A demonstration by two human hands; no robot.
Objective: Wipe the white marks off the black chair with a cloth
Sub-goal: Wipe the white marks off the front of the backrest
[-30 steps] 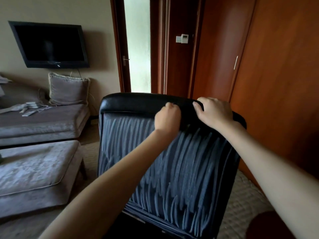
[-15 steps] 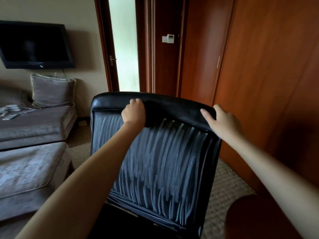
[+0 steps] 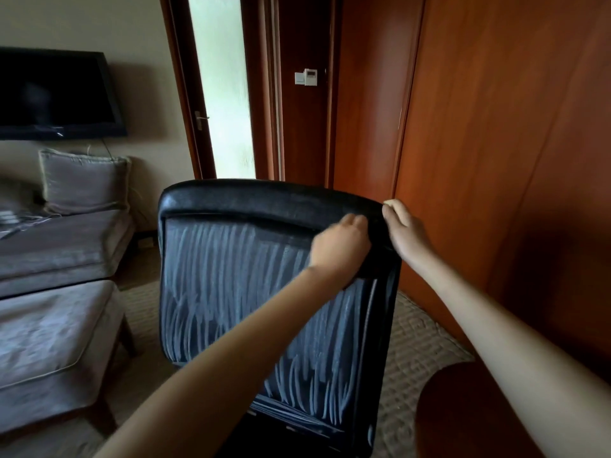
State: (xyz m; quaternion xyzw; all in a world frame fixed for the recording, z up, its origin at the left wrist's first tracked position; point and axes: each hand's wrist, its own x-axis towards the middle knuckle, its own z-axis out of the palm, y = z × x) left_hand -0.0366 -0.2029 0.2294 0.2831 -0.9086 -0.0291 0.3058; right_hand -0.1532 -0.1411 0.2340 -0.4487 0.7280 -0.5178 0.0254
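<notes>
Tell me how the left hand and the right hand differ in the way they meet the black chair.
The left hand is curled into a fist against the streaked panel of the chair; the right hand wraps over its top corner. The left hand is blurred, the right hand sharper. Both are bare and touch the chair near the same upper corner.

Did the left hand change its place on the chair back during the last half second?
Yes. The left hand slid rightward along the chair's top rail, from its left part to just beside the right hand.
</notes>
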